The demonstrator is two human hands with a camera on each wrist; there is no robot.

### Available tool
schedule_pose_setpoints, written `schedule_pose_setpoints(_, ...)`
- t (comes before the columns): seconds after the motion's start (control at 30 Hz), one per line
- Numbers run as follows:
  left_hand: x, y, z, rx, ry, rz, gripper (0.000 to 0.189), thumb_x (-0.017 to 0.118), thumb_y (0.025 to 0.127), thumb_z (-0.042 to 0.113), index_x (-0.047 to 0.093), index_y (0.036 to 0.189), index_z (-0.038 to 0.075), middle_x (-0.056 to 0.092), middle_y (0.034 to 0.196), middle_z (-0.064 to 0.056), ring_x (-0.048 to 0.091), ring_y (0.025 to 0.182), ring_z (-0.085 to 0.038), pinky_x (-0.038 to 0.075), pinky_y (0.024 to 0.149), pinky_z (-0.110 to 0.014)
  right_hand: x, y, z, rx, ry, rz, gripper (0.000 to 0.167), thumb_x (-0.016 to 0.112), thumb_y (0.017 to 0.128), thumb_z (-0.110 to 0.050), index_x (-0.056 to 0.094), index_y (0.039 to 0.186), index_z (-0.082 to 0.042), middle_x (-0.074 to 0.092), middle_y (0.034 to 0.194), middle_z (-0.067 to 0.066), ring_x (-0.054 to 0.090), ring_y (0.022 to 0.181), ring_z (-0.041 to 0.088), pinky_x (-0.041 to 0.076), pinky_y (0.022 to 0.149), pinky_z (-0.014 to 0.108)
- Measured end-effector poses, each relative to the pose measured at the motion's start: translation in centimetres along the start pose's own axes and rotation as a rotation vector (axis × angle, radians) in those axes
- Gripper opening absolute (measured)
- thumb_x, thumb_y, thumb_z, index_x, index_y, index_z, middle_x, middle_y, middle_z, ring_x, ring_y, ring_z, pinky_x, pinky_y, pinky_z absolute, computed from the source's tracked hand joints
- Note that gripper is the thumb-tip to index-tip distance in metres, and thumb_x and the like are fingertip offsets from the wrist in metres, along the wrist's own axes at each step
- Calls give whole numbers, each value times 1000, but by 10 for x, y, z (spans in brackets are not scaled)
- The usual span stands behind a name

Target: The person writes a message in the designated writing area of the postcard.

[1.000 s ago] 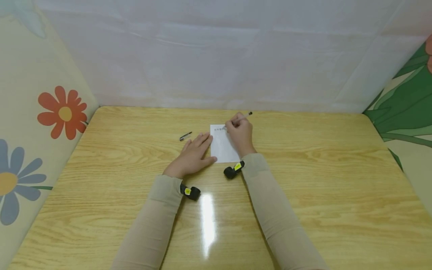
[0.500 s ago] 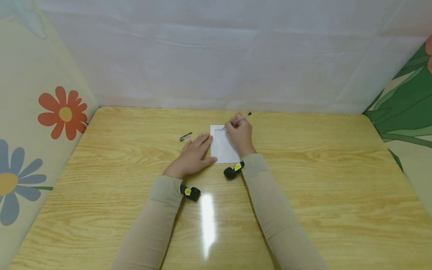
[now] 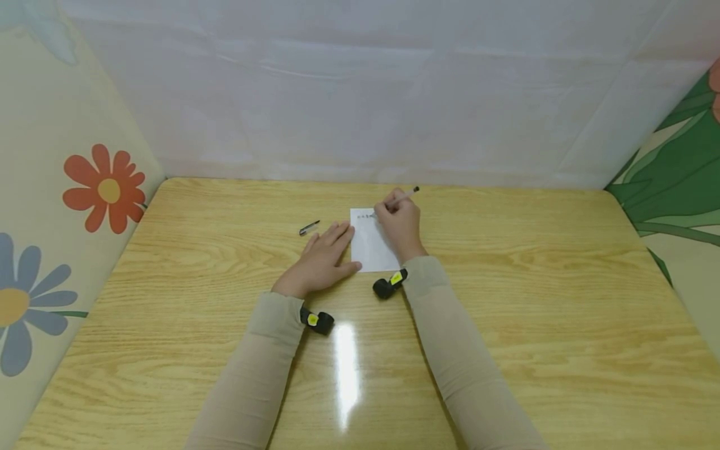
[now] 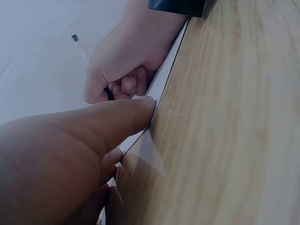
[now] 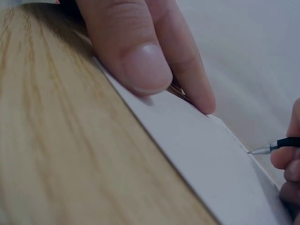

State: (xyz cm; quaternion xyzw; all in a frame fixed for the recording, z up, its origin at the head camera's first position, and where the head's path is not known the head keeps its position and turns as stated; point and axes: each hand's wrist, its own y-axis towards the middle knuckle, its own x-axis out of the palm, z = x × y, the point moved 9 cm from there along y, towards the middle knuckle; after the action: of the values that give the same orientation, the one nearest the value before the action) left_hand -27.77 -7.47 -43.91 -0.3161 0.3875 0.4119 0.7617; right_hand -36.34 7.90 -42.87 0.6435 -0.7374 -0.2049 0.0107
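A white sheet of paper [image 3: 371,247] lies on the wooden table, with a short row of dark handwriting near its top edge. My right hand [image 3: 401,225] pinches a pen [image 3: 404,197] with a clear barrel and black end, slanting up to the right. In the right wrist view the silver pen tip [image 5: 260,150] is right at the writing. My left hand [image 3: 322,261] rests flat with fingers spread, its thumb and fingertips on the paper's left edge. A pen cap [image 3: 309,227] with a dark clip lies just beyond the left fingers.
The wooden table [image 3: 551,300] stretches wide on both sides and ends at a white curtain [image 3: 360,94] behind. Painted flower panels [image 3: 109,189] stand at the sides. Both wrists wear black cameras [image 3: 388,286].
The right hand and pen shift only slightly over the writing line. The left hand, paper and pen cap stay in place.
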Motion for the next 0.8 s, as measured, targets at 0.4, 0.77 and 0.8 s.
schedule_pose_setpoints(0.4, -1, -2, 2, 7, -11, 1, 79, 56, 103, 39, 18, 160, 0, 9, 169, -16, 3, 156, -35, -4, 123, -57, 1, -1, 1, 26, 1, -20, 18, 62, 89, -5, 53, 74, -8, 52, 69, 4, 49, 67, 16, 40, 60, 26)
schedule_pose_setpoints(0.77, 1, -1, 0, -3, 6, -8, 80, 56, 103, 40, 16, 161, 2, 7, 170, -14, 1, 156, -32, -5, 124, -55, -2, -1, -3, -3, -18, -2, 20, 62, 87, -4, 50, 71, -8, 49, 65, 3, 46, 65, 16, 37, 59, 25)
schedule_pose_setpoints(0.8, 1, -1, 0, -3, 6, -8, 80, 56, 103, 40, 16, 161, 2, 7, 170, -14, 1, 156, -32, -5, 124, -55, -2, -1, -4, -6, -20, -1, 20, 62, 87, -4, 50, 72, -8, 49, 66, 3, 46, 65, 16, 37, 59, 25)
